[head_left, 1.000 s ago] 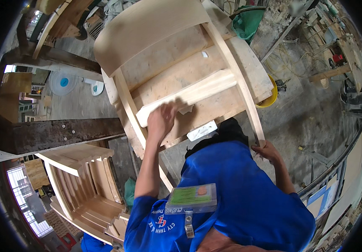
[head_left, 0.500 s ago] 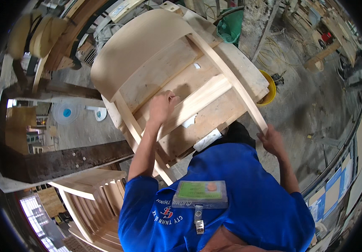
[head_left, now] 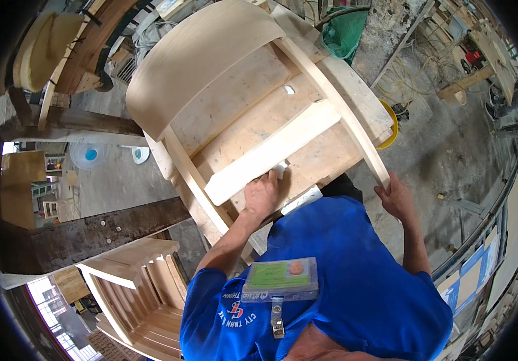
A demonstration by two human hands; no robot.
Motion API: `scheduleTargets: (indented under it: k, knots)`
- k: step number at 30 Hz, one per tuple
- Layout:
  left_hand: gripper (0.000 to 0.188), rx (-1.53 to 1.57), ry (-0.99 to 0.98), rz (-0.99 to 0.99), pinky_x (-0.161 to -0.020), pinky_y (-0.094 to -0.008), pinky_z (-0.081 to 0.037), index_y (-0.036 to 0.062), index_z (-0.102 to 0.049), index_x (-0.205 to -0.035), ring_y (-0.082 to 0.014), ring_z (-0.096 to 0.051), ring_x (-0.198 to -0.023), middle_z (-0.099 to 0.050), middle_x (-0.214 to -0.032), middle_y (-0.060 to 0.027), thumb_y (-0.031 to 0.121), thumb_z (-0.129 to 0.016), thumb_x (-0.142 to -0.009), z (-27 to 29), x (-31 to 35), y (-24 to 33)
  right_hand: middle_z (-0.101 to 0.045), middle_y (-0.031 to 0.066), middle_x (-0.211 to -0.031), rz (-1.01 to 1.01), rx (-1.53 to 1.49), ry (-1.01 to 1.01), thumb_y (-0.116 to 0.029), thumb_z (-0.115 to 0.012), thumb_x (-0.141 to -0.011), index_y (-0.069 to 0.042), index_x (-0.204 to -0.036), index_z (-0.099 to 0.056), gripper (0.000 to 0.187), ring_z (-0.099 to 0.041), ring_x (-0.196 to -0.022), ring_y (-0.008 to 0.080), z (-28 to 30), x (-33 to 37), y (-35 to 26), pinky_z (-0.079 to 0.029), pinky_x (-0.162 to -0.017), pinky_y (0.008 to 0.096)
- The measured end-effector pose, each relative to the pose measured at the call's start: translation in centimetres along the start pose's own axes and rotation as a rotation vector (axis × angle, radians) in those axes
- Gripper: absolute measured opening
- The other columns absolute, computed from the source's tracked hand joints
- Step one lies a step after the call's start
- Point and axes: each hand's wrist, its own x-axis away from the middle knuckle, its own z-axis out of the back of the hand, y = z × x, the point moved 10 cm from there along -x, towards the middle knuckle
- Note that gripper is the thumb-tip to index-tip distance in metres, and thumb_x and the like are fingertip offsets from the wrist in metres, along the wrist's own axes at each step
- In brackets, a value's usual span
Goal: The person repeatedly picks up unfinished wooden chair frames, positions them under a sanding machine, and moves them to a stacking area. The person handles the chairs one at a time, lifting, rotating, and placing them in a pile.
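A pale wooden chair frame [head_left: 211, 72] with a broad curved backrest lies on a worn wooden bench top [head_left: 244, 123]. A flat crossbar [head_left: 274, 150] joins its two side legs. My left hand [head_left: 262, 195] is closed at the near edge of the crossbar, fingertips hidden. Just beside those fingers is a small white scrap [head_left: 281, 169]; whether they hold it is unclear. My right hand [head_left: 396, 197] grips the near end of the right leg [head_left: 361, 141]. Another white scrap [head_left: 288, 89] lies on the bench beyond the crossbar.
A slatted wooden chair piece [head_left: 135, 295] stands at lower left, below a dark metal beam [head_left: 111, 228]. Beyond the bench's right side are a yellow bucket [head_left: 389, 123] and a green bag [head_left: 343, 36]. A white roll [head_left: 302, 200] lies at the bench's near edge, against me.
My left hand has moved from above the crossbar toward me, to its near edge. My right hand keeps hold of the leg end. The view has shifted slightly.
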Motion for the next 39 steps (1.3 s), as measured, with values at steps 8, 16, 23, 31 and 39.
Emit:
scheduleTargets:
  k: [8, 16, 23, 31, 39]
  knots:
    - [0.023, 0.372, -0.237, 0.082, -0.069, -0.0514, -0.055, 0.0084, -0.066, -0.117, -0.0414, -0.071, -0.077, -0.073, -0.086, -0.0205, 0.017, -0.063, -0.095, 1.5, 0.4, 1.2, -0.066, 0.0234, -0.116, 0.191, -0.002, 0.310, -0.030, -0.077, -0.087, -0.001, -0.130, -0.058, 0.055, -0.062, -0.111, 0.0442, 1.4, -0.8, -4.2, -0.051, -0.096, 0.0516]
    - [0.026, 0.047, -0.107, 0.062, -0.064, -0.0508, -0.057, 0.0081, -0.072, -0.112, -0.0409, -0.072, -0.075, -0.074, -0.088, -0.0206, 0.029, -0.061, -0.100, 0.0, -0.2, -0.2, -0.058, 0.0168, -0.128, 0.618, -0.162, 0.419, -0.035, -0.067, -0.092, -0.010, -0.130, -0.061, 0.046, -0.060, -0.116, 0.0369, -1.7, -3.2, -18.4, -0.049, -0.099, 0.0525]
    - [0.011, 0.658, -0.142, 0.147, -0.069, -0.0318, -0.051, -0.0044, -0.068, -0.102, -0.0127, -0.063, -0.078, -0.071, -0.085, -0.0108, 0.002, -0.060, -0.099, 3.0, -1.1, 1.2, -0.059, 0.0162, -0.119, 1.027, -0.159, -0.108, -0.028, -0.062, -0.095, -0.010, -0.118, -0.059, 0.029, -0.065, -0.104, 0.0368, -7.2, -1.3, -26.6, -0.055, -0.085, 0.0495]
    - [0.008, 0.548, -0.036, 0.152, -0.072, -0.0428, -0.053, 0.0010, -0.067, -0.101, -0.0330, -0.065, -0.075, -0.066, -0.084, -0.0161, 0.004, -0.066, -0.094, 5.8, -2.5, -0.3, -0.065, 0.0190, -0.112, 0.998, -0.258, -0.042, -0.013, -0.062, -0.089, -0.007, -0.108, -0.066, 0.020, -0.065, -0.105, 0.0406, -6.9, -2.7, -27.2, -0.055, -0.087, 0.0499]
    - [0.020, 0.517, -0.057, 0.146, -0.072, -0.0449, -0.054, 0.0025, -0.065, -0.113, -0.0350, -0.066, -0.078, -0.068, -0.093, -0.0169, 0.011, -0.071, -0.096, 8.4, -5.5, 0.6, -0.065, 0.0183, -0.090, 0.844, -0.467, 0.109, -0.011, -0.065, -0.096, -0.002, -0.101, -0.062, 0.010, -0.066, -0.088, 0.0428, -3.1, -5.0, -25.6, -0.053, -0.076, 0.0499]
